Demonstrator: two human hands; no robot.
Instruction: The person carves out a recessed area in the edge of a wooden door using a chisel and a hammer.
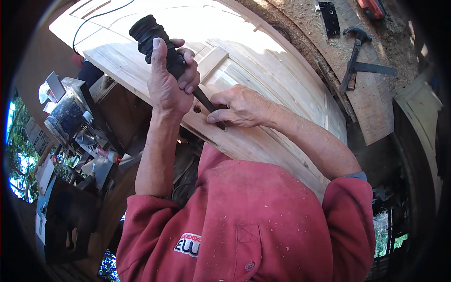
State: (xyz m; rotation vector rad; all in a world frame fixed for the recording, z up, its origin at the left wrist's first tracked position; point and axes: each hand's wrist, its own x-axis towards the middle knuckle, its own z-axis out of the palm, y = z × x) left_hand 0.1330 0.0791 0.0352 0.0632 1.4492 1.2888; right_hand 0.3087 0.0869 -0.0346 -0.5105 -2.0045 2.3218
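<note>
- Left hand (171,80), upper left of centre: curled around the handle of the black-handled tool (174,64).
- Right hand (242,107), centre: partly curled, pinching the tool's shaft.
- Wooden panel (277,77): under the 2 hands.

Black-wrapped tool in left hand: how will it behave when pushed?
The tool is probably stiff: its dark shaft looks straight. The handle likely won't slip easily, given its ridged black surface. It may be top-heavy, since the handle looks thicker than the shaft.

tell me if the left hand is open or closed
Closed: the left hand grips the black handle, its fingers curled around it.
</note>
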